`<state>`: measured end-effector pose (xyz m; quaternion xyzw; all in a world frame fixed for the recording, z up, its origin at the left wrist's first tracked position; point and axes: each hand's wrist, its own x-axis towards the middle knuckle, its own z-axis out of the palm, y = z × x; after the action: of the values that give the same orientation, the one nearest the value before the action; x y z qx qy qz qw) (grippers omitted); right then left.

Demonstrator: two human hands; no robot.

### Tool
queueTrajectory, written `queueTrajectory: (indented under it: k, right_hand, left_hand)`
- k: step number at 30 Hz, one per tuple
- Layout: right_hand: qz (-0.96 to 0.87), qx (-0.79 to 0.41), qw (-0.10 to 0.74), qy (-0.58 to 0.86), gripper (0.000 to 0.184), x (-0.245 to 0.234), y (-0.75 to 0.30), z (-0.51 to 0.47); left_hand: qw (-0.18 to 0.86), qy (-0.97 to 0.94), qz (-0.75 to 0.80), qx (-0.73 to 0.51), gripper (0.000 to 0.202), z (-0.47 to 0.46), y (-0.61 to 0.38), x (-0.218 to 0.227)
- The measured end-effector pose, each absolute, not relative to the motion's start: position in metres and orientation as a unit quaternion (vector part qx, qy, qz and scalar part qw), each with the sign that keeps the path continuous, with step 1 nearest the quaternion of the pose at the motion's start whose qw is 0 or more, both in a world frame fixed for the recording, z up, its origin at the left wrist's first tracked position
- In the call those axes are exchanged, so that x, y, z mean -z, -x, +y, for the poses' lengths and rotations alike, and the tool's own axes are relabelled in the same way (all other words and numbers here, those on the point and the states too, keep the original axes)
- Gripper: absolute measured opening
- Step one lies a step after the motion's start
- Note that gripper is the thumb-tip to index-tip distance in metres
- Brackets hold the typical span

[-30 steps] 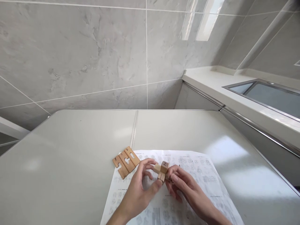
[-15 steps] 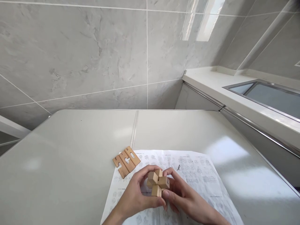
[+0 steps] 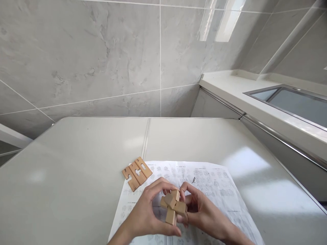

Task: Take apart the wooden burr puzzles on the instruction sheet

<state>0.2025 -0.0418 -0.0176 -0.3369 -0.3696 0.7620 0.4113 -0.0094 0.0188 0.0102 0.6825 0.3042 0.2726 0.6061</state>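
Between my two hands is a wooden burr puzzle (image 3: 171,206), its interlocked square bars sticking out crosswise. My left hand (image 3: 149,211) curves round its left side, fingers at the back and thumb along the front edge. My right hand (image 3: 201,211) grips the bar ends on the right, its fingers curled and partly hidden behind the puzzle. Beneath the hands lies a white printed sheet (image 3: 214,200) covered with small diagrams. Flat wooden pieces with cut-outs and marked numbers (image 3: 137,173) lie side by side at the sheet's upper left corner, apart from both hands.
The pale table (image 3: 76,170) has a seam (image 3: 145,139) running back to its far edge. A grey tiled wall (image 3: 127,61) rises behind it. To the right stands a white counter (image 3: 222,85) with an inset sink (image 3: 293,105).
The puzzle has turned and tilted slightly in my hands, and its top bar now points differently. My right hand has shifted its hold on the right end. The flat pieces stay put.
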Motion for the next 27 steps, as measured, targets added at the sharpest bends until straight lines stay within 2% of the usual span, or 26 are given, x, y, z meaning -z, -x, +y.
queueTrajectory:
  k: [13, 19, 23, 27]
  right_hand:
    - [-0.453, -0.631, 0.42, 0.469, 0.049, 0.006, -0.196, -0.048]
    - [-0.523, -0.475, 0.416, 0.572, 0.032, 0.015, -0.194, -0.052]
    - [-0.498, -0.459, 0.455, 0.578, 0.028, 0.023, -0.193, -0.052]
    - [-0.506, -0.471, 0.451, 0.565, 0.024, 0.027, -0.195, -0.051]
  left_hand:
    - [0.545, -0.707, 0.345, -0.292, 0.072, 0.016, 0.011, -0.008]
    - [0.536, -0.694, 0.361, -0.316, 0.075, 0.007, 0.001, 0.002]
    - [0.574, -0.641, 0.363, -0.356, 0.076, -0.001, -0.007, 0.006]
    - [0.596, -0.618, 0.376, -0.349, 0.073, -0.003, -0.007, 0.005]
